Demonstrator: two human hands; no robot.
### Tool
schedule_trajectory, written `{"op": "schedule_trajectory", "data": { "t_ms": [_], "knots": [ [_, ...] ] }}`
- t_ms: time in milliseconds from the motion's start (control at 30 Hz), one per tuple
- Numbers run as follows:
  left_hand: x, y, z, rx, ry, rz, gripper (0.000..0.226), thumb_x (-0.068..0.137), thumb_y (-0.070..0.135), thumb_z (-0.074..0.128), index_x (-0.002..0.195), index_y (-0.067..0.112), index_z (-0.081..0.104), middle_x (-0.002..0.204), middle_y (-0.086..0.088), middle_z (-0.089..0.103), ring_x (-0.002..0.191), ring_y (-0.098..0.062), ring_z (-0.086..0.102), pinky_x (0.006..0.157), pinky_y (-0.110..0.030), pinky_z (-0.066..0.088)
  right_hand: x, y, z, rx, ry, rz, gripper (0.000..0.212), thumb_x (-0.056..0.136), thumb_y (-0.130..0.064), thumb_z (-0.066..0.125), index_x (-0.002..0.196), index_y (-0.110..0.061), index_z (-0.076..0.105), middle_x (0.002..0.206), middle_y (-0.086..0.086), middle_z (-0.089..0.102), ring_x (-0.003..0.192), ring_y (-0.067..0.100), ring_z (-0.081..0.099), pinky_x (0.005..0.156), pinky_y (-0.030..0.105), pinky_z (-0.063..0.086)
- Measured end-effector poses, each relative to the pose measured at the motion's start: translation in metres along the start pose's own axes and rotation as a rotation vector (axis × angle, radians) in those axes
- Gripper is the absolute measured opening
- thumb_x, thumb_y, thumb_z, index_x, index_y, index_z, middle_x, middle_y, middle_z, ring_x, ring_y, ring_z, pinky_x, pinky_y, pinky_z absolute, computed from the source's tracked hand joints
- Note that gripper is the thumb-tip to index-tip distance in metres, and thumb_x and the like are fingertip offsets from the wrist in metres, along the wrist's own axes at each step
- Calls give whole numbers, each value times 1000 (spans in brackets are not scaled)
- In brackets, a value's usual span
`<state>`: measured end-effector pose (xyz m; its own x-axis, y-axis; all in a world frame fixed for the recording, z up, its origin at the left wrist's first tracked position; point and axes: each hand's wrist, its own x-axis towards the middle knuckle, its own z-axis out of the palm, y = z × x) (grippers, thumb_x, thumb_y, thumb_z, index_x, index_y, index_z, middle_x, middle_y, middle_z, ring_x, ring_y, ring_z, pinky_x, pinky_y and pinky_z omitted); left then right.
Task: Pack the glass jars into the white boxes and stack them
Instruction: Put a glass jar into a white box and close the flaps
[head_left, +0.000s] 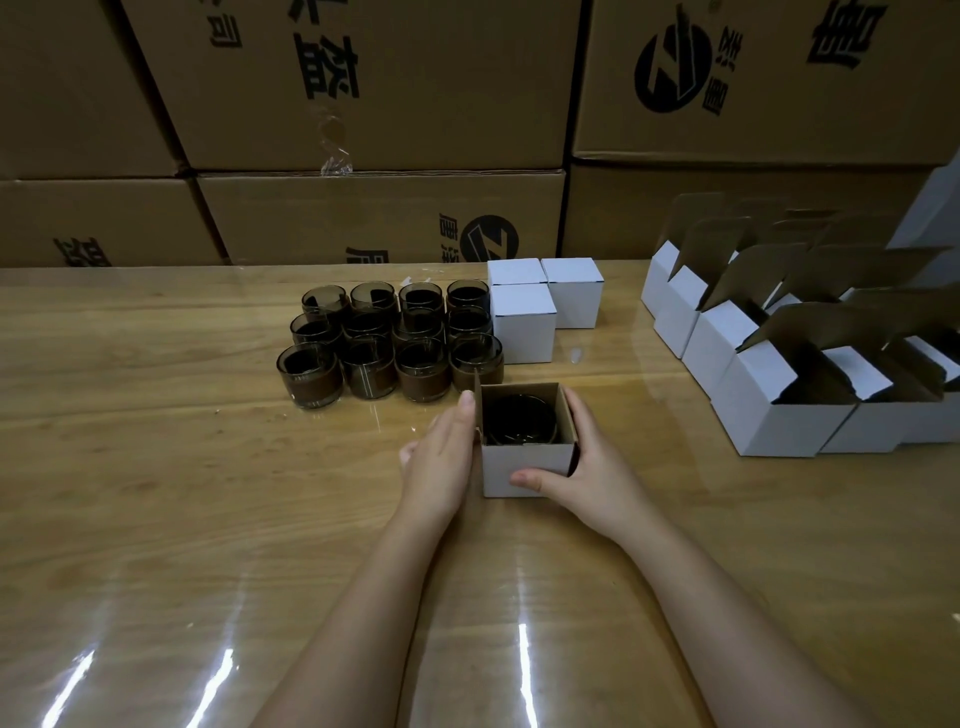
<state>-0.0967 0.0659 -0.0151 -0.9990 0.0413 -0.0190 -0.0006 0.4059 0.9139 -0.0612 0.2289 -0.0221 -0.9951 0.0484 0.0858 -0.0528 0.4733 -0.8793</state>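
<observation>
An open white box (524, 467) stands on the wooden table, with a dark glass jar (521, 420) inside it. My left hand (444, 454) lies flat against the box's left side, fingertips at its raised left flap. My right hand (584, 460) wraps the right side, thumb across the front face. Several dark glass jars (389, 343) stand in rows just behind and to the left. Three closed white boxes (540, 306) sit beside the jars at the back.
Several open white boxes (779, 364) with raised brown flaps crowd the right side of the table. Large brown cartons (363, 104) form a wall behind the table. The table (156, 519) has a glossy clear covering.
</observation>
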Motion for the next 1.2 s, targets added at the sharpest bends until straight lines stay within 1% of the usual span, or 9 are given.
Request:
{"op": "schedule_trajectory", "data": {
  "t_ms": [67,133,233,333,433,700,800,933,1200],
  "knots": [
    [-5,5,-2,-28,-8,47,54,78,84,20,93,50,59,86,34,52,86,30,35,90,-18,3,0,0,0,-5,3,-12,110,58,-52,83,146,-41,19,131,-16,53,118,5,52,99,37,47],
    [-4,3,-3,-37,0,75,43,74,85,31,80,50,56,82,34,55,83,39,32,91,-20,6,0,1,0,-5,7,-17,107,57,-52,83,144,-43,21,129,-18,53,116,2,52,97,32,47],
    [-3,2,-4,-36,12,75,30,82,72,43,81,46,58,86,28,58,83,42,26,103,-31,17,-1,0,0,0,10,-9,107,54,-57,80,142,-47,20,127,-21,53,114,0,52,89,21,46],
    [-5,3,-5,-52,11,66,29,75,70,46,84,46,60,87,30,62,89,34,37,112,-39,23,-1,0,1,4,6,0,109,51,-61,79,141,-51,17,127,-23,52,114,1,52,90,23,46],
    [-5,4,-6,-92,2,58,30,71,67,46,85,45,61,89,29,65,89,27,47,112,-41,27,-1,-1,1,-1,0,11,112,49,-66,76,141,-51,14,129,-21,51,116,4,52,94,30,48],
    [-5,8,-4,-107,30,29,35,63,64,47,86,41,60,89,21,68,96,6,57,108,-44,33,-2,-1,0,-5,3,13,114,46,-68,75,141,-52,14,127,-21,53,113,3,53,92,30,48],
    [-3,7,-2,-103,38,42,41,59,68,44,86,41,59,88,22,66,90,16,54,108,-43,32,-2,-1,0,-1,9,7,112,47,-67,75,140,-54,15,124,-25,53,111,0,54,91,29,49],
    [-4,2,0,-53,43,99,15,83,58,48,85,44,55,87,24,61,80,40,29,109,-46,27,-2,0,0,8,7,6,110,47,-66,76,139,-55,16,123,-27,52,110,-2,54,92,28,49],
    [-2,2,0,-65,46,101,36,68,67,42,89,42,58,91,23,64,86,34,38,108,-45,28,0,0,0,9,2,-4,114,47,-67,76,142,-49,18,127,-21,53,114,1,53,94,31,49]
  ]
}}
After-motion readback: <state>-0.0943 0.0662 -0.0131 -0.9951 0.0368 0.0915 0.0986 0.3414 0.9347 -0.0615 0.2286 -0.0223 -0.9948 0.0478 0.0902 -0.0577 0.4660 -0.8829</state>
